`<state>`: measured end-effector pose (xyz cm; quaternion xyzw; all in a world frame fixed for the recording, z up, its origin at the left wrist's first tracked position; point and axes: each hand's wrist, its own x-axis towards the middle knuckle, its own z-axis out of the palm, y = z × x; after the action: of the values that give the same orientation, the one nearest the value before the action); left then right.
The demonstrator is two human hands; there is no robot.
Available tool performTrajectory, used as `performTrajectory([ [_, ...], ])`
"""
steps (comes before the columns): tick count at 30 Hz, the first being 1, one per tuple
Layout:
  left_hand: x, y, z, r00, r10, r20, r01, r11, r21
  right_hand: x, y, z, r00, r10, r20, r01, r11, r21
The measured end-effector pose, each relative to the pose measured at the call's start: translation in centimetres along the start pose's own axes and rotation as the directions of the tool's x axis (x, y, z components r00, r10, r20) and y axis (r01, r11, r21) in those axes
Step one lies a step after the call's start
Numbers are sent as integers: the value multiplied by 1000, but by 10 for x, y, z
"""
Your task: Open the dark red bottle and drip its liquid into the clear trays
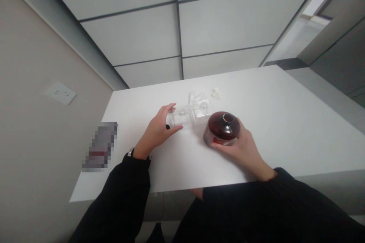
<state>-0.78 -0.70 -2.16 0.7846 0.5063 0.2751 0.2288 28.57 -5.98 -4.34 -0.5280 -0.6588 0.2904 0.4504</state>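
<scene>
While the left hand and the right hand sit apart, each is occupied with its own object on the white rectangular worktop. The right hand wraps around the lower side of a dark red rounded glass vessel, clamping it from below. The left fingers curve over the end of a clear plastic blister tray, though I can't tell whether they grip it or merely touch it. The vessel sits at 3 o'clock from that end of the tray, almost touching it. Loose clear plastic pieces lie at 12 o'clock from the tray, and a small white piece lies at 12 o'clock from the vessel. A pixelated object lies at 9 o'clock from the left hand. The smooth, rounded glass could slip from one hand and strike the worktop, especially if the hold shifts. With so little gap, a careless swing of the vessel could also knock the light tray aside or scatter the loose pieces.
</scene>
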Motion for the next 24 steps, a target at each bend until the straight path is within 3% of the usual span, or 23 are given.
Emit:
performTrajectory([
  [7,5,-2,9,999,-13,-48,13,1000,6,-2,-5,4,998,-19,54,17,999,33],
  [12,5,-4,4,999,19,-28,-17,998,57,-2,-6,2,998,-12,54,9,999,51],
  [19,-1,7,-8,997,63,48,-68,993,101,-1,-1,-10,995,-80,-54,78,996,-32],
  [24,-4,18,-14,982,124,139,-130,991,31,2,0,-19,968,-190,-161,165,974,-156],
])
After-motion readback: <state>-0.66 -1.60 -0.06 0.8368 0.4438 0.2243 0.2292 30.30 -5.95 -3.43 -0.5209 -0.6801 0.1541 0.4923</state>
